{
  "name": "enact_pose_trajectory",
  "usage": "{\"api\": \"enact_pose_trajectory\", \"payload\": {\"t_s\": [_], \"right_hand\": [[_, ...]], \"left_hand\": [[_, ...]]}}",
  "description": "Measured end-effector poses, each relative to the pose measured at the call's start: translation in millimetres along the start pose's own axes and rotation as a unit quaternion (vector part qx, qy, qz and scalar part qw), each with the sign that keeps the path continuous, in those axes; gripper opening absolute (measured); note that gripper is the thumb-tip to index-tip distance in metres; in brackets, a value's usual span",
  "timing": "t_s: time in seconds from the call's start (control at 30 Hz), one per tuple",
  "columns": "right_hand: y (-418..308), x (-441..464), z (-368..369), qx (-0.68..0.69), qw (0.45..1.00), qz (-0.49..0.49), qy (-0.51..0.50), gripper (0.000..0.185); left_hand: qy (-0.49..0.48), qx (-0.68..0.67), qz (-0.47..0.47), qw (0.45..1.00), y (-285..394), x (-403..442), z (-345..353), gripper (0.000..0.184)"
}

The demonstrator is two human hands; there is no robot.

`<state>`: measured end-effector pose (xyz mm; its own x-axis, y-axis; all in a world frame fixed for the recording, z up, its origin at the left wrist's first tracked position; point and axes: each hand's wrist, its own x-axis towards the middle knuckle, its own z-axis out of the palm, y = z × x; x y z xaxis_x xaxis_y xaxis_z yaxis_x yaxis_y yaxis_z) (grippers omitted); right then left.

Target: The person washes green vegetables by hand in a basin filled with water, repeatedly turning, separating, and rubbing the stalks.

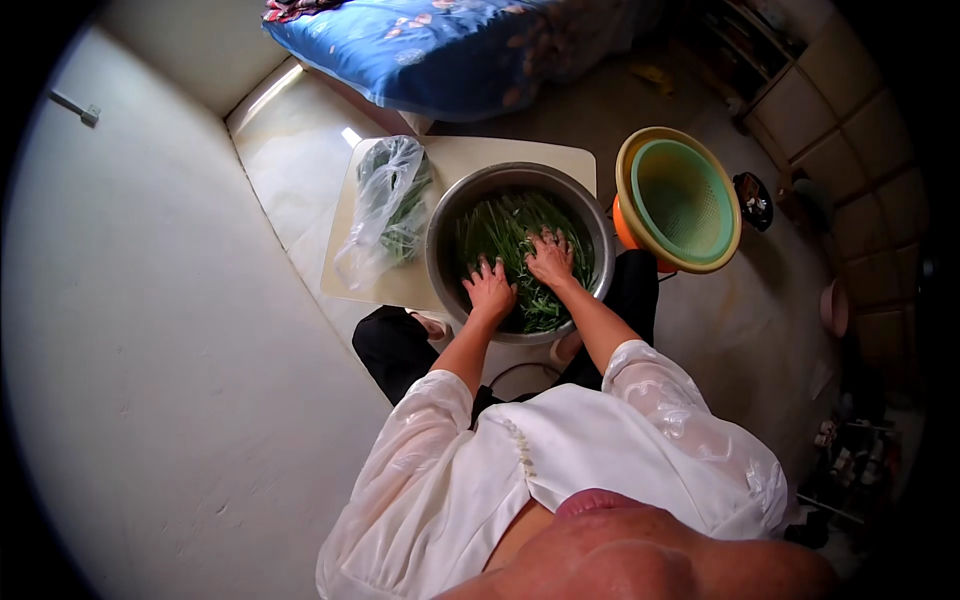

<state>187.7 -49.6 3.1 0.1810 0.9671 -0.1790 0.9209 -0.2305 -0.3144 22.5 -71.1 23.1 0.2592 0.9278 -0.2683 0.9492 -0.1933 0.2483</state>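
Observation:
A large metal basin [440, 215] stands at the front of a low cream table, between my knees. Long, thin green leaves [515, 220], which look like chives, fill much of it. My left hand [490, 290] lies on the leaves at the basin's left side, fingers spread. My right hand [550, 257] rests on them further right and a little further back, its fingers also apart. Both hands press on the greens from above, and neither is wrapped round a bunch. Some fingertips are partly hidden among the leaves.
On the cream table [470, 150], a clear plastic bag [385, 205] with more greens lies left of the basin. To the right stands a yellow basin [630, 170] with a green colander [685, 200] inside. A bed with a blue cover [420, 55] is behind; a white wall [150, 300] runs along the left.

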Motion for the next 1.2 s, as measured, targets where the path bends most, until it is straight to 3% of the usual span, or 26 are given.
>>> {"api": "enact_pose_trajectory", "payload": {"t_s": [0.13, 0.2, 0.27, 0.37, 0.43, 0.47, 0.53, 0.57, 0.6, 0.7, 0.8, 0.93, 1.03, 1.1, 1.13, 1.2], "right_hand": [[1.1, 5.5, -20.0, 0.07, 0.996, 0.013, -0.055, 0.055], [4.4, 8.0, -35.3, 0.125, 0.988, 0.007, -0.087, 0.052], [5.7, 10.2, -39.2, 0.133, 0.99, -0.013, -0.038, 0.048], [-6.8, 16.2, -32.5, 0.141, 0.982, -0.119, 0.048, 0.044], [-9.1, 23.1, -17.1, 0.104, 0.984, -0.145, 0.031, 0.045], [-9.2, 25.6, -15.5, 0.064, 0.984, -0.168, 0.014, 0.046], [-3.7, 33.3, -15.8, 0.064, 0.987, -0.144, -0.009, 0.049], [-3.2, 34.9, -15.8, 0.047, 0.991, -0.119, -0.025, 0.05], [-3.5, 33.9, -13.8, 0.032, 0.994, -0.092, -0.042, 0.051], [-2.7, 30.2, -18.2, 0.009, 0.99, -0.129, -0.051, 0.052], [4.8, 32.6, -21.9, -0.004, 0.987, -0.154, -0.037, 0.05], [2.6, 26.6, -34.1, 0.068, 0.989, -0.099, -0.085, 0.048], [5.9, 16.6, -38.9, 0.097, 0.984, -0.145, -0.034, 0.047], [5.0, 14.2, -42.2, 0.113, 0.979, -0.159, 0.065, 0.046], [5.7, 15.0, -37.9, 0.115, 0.979, -0.158, 0.06, 0.046], [6.6, 24.4, -20.9, 0.046, 0.989, -0.123, 0.065, 0.049]], "left_hand": [[0.043, -0.015, 0.006, 0.999, -2.9, 0.9, -10.3, 0.063], [0.013, -0.127, 0.014, 0.992, -16.7, 7.5, -24.2, 0.048], [0.047, -0.096, -0.022, 0.994, -12.0, 12.6, -49.3, 0.026], [0.106, -0.083, -0.014, 0.991, -3.0, 26.2, -52.1, 0.033], [0.211, -0.101, 0.092, 0.968, -6.3, 46.2, -26.9, 0.049], [0.212, -0.101, 0.093, 0.968, -5.7, 48.7, -25.1, 0.049], [0.099, -0.037, 0.043, 0.993, -3.3, 49.0, -18.7, 0.06], [0.059, -0.065, 0.025, 0.996, -4.1, 51.2, -19.1, 0.064], [0.06, -0.067, 0.026, 0.996, -0.8, 51.1, -16.6, 0.064], [0.023, -0.009, 0.036, 0.999, 1.9, 54.2, -1.9, 0.07], [0.013, -0.035, 0.007, 0.999, 3.3, 50.6, -9.4, 0.068], [0.011, -0.103, -0.007, 0.995, 9.6, 42.3, -23.1, 0.061], [0.095, -0.133, 0.069, 0.984, -5.5, 36.1, -14.0, 0.059], [0.134, -0.1, 0.066, 0.984, -1.9, 31.0, -25.4, 0.059], [0.177, -0.066, 0.065, 0.98, -0.9, 29.4, -30.5, 0.058], [0.165, -0.053, 0.025, 0.984, 1.1, 33.3, -22.8, 0.064]]}}
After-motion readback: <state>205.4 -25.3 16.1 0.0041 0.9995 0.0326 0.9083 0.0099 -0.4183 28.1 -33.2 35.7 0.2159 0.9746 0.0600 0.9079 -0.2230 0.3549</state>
